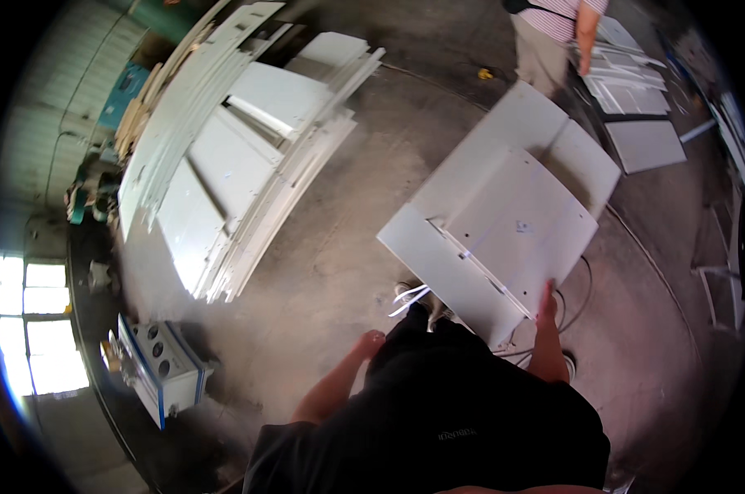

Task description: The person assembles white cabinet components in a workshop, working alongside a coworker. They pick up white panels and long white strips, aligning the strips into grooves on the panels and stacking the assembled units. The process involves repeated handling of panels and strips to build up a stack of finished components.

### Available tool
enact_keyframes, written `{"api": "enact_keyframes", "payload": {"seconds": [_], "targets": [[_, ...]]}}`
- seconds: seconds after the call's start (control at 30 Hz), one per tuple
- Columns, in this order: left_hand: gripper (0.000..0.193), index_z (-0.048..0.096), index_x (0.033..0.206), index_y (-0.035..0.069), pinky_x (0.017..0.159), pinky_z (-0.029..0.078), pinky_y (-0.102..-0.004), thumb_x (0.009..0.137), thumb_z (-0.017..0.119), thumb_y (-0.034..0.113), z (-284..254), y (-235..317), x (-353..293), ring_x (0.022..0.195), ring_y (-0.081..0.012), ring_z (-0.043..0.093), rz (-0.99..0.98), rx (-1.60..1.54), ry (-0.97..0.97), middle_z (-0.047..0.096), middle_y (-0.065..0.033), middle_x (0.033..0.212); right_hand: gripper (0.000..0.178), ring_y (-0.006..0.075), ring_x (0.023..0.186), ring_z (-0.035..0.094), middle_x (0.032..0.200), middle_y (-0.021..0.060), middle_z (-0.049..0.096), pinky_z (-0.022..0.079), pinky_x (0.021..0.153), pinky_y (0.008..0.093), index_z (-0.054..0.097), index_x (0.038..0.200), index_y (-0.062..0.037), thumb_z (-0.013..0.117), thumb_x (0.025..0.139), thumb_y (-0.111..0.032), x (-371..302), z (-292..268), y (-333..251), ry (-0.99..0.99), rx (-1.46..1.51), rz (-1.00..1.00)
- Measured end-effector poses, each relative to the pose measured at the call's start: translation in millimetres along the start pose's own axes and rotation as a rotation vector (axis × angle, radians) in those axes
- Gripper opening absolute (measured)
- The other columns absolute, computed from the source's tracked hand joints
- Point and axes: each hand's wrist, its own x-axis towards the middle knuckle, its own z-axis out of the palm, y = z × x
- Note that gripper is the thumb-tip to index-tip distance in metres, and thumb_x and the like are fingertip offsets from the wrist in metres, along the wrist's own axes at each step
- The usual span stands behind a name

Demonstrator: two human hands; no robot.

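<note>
In front of me, slightly right, is a pale grey-white panel assembly [516,226]: a smaller board with several small holes sits raised over a larger one. My right hand [547,303] grips its near right edge, fingers pointing up along the side. Beside my thigh hangs my left hand [371,342], its fingers curled in; what they hold, if anything, is hidden. Close to my shoe, thin white strips [409,300] show near the assembly's left corner.
Long white boards [224,165] lie stacked at the left. A white box with round dark openings [162,354] stands lower left. Another person [545,37] is beyond the assembly, near more stacked panels [628,78]. A cable [652,259] crosses the concrete floor at right.
</note>
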Motion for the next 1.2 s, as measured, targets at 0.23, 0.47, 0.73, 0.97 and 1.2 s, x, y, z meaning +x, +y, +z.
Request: {"api": "enact_keyframes", "payload": {"seconds": [0.23,0.47,0.73,0.97,1.2], "targets": [[0.05,0.06,0.123,0.004,0.094,0.047,-0.0369,0.093,0.057,0.044,-17.1,223.1,45.5,0.108,-0.0248,0.062,0.186,-0.25,-0.207,0.065,-0.0145,0.116,0.088,0.0228,0.08,0.063,0.102,0.0112,0.065,0.052,0.06,0.0344,0.061,0.12,-0.0015,0.047,0.081,-0.079,-73.4,20.2,-65.1,0.088,-0.214,0.115],[0.065,0.052,0.13,0.007,0.096,0.044,-0.0474,0.092,0.053,0.06,23.3,301.4,89.9,0.114,-0.0284,0.056,-0.126,-1.035,-0.54,0.059,-0.0126,0.123,0.072,0.0196,0.073,0.064,0.091,0.0063,0.065,0.052,0.058,0.0325,0.06,0.108,-0.0078,0.053,0.082,-0.075,-151.5,103.7,-60.6,-0.18,0.073,0.176],[0.057,0.054,0.131,0.003,0.097,0.046,-0.0396,0.097,0.05,0.049,-72.7,222.0,128.7,0.112,-0.0246,0.058,0.044,-1.234,-0.17,0.06,-0.0101,0.124,0.044,0.021,0.066,0.064,0.078,0.0056,0.065,0.049,0.06,0.0367,0.064,0.092,-0.0073,0.058,0.093,-0.05,-217.3,193.8,-99.3,-0.738,-0.355,0.255],[0.057,0.054,0.132,0.001,0.094,0.048,-0.0388,0.096,0.053,0.045,-237.3,135.7,139.6,0.106,-0.0243,0.061,-0.031,-1.226,-0.468,0.063,-0.0116,0.119,0.055,0.0329,0.108,0.058,0.112,0.0157,0.064,0.046,0.093,0.0443,0.06,0.11,-0.002,0.075,0.077,-0.043,-162.9,224.0,-160.6,0.578,-0.787,-0.827],[0.057,0.052,0.133,0.0,0.093,0.05,-0.0401,0.096,0.053,0.043,-364.8,53.9,172.6,0.106,-0.0271,0.062,-0.082,-0.954,-0.564,0.063,-0.0134,0.119,0.069,0.0283,0.117,0.055,0.134,0.0132,0.055,0.045,0.099,0.0455,0.046,0.141,-0.0106,0.06,0.089,-0.054,-158.6,334.7,-57.9,-0.219,0.242,0.22]]}}
